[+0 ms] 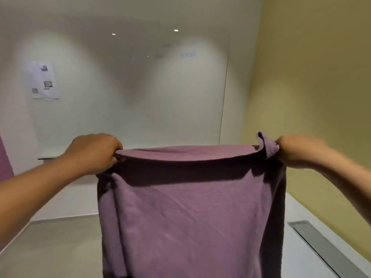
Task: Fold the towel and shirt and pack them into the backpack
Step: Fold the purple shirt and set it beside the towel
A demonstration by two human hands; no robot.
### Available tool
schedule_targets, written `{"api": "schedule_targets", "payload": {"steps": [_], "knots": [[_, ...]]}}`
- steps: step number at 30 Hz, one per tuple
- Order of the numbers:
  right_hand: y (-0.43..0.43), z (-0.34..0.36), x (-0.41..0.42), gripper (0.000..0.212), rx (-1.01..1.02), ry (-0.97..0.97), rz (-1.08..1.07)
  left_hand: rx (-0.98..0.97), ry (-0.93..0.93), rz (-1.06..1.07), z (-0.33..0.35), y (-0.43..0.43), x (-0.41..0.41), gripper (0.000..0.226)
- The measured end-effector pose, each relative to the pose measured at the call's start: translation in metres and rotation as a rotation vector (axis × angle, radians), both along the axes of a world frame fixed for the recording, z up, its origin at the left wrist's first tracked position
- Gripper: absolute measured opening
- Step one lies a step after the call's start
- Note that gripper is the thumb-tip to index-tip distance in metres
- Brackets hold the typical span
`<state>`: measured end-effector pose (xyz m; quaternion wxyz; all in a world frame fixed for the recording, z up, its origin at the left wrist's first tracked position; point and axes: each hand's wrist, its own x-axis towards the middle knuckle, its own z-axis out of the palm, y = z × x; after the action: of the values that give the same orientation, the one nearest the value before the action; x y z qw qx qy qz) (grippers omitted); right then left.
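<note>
Two top corners gripped: purple cloth [190,207] hangs mid-air, lower edge out of frame. Left hand [94,151] and right hand [295,149] each curl round a corner. Risk: the right corner is bunched and could slip, skewing the fold. Backpack unseen. Papers [45,81] on far wall.

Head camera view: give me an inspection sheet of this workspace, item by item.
Surface: pale flat surface below, partly hidden by the cloth.
Job's things: purple cloth held up, hanging down; towel or shirt unclear; backpack not seen.
Clutter: nothing seen.
Grips: left grip and right grip each hold a top corner of the cloth.
Cables: nothing seen.
Surroundings: white wall with papers, yellow wall on the right, metal strip lower right.
</note>
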<state>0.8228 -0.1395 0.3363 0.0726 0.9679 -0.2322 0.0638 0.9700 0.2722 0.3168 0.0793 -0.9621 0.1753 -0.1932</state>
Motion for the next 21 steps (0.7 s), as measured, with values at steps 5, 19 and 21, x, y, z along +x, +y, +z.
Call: {"api": "schedule_targets", "payload": {"steps": [5,19,21], "knots": [[-0.021,0.021,0.058,0.039,1.078,-0.329,-0.048,-0.223,0.198,0.301,0.055,-0.031,0.04,0.016],[-0.01,-0.005,0.027,0.053,1.63,-1.062,0.535,-1.479,0.007,-0.365,0.005,-0.017,-0.018,0.045],[-0.01,-0.046,0.002,0.049,1.604,-1.032,0.487,-1.435,0.072,-0.414,-0.041,-0.001,-0.046,0.055]]}}
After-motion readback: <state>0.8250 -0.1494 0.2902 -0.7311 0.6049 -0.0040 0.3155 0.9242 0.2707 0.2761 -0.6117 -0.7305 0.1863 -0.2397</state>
